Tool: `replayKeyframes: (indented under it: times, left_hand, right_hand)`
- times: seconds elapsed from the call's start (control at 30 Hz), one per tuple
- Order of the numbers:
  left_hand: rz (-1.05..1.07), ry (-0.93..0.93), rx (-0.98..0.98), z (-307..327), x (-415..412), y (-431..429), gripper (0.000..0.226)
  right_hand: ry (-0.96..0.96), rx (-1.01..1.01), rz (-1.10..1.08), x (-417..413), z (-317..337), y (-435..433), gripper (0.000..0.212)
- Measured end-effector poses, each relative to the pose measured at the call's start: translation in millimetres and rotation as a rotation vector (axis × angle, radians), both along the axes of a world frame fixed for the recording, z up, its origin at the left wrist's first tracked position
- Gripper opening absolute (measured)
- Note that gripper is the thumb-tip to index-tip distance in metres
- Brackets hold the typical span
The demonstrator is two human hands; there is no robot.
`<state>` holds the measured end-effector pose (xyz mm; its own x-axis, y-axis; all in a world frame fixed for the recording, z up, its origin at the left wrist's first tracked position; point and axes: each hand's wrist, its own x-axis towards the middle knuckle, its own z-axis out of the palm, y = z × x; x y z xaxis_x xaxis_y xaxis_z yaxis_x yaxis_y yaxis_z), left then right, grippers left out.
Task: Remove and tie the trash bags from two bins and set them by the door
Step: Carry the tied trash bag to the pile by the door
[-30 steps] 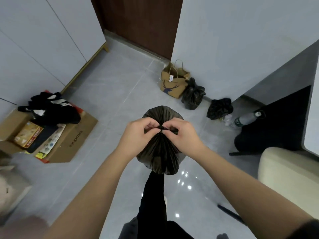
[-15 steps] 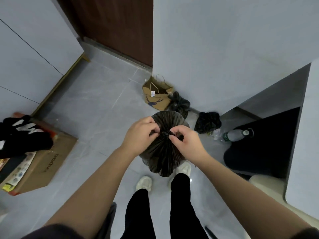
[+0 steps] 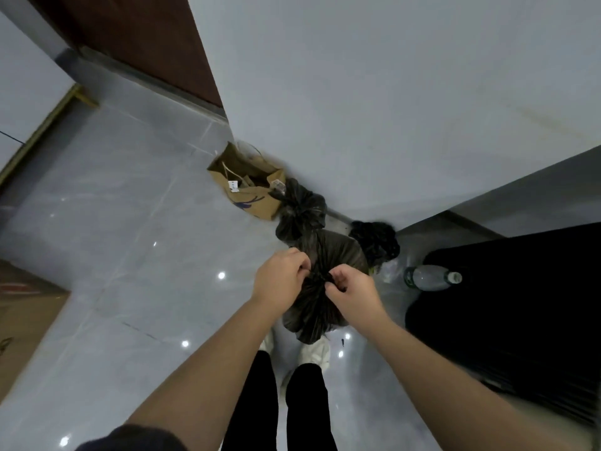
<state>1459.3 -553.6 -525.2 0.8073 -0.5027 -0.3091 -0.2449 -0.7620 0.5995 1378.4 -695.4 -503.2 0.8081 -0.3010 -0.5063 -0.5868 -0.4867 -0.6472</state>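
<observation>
- The left hand [image 3: 280, 277] and the right hand [image 3: 353, 289] are both pinching the gathered neck of a dark, thin, pleated plastic trash bag [image 3: 320, 301], fingertips closed narrow on the knot [image 3: 320, 278] sitting between them.
- Directly below the fingers, the bag's round body is hanging clear of the glossy grey tiled floor [image 3: 130, 255], above the person's white shoes [image 3: 312, 353].
- The film is looking soft and slick, so it is likely crumpling under any squeeze and sliding through a loose pinch. The bunched neck, or the knot itself, seems the firmest place to take hold.
- The bulge is looking modest and is hanging without stretching much, so I am judging the load as light, though sharp contents could tear such thin plastic.
- Beyond the fingers, a second tied black trash bag [image 3: 300, 209] is resting on the floor, touching a brown paper carrier bag [image 3: 247, 187] against the grey wall [image 3: 390, 109].
- To the right of the fingers, a smaller crumpled black bag [image 3: 374, 239] and a clear plastic bottle [image 3: 429, 277] are lying near each other.
- Far beyond the left fingers, the dark brown wooden door [image 3: 140, 40] is showing.
</observation>
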Motion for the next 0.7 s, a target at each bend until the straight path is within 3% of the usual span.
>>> replayKeyframes:
  times: [0.3, 0.7]
  left_hand:
    - [-0.075, 0.072, 0.052, -134, 16, -88, 0.008]
    - [-0.101, 0.037, 0.084, -222, 58, -141, 0.009]
  right_hand:
    - [0.036, -0.044, -0.144, 14, -135, -80, 0.006]
    - [0.06, -0.118, -0.15, 58, -230, -129, 0.004]
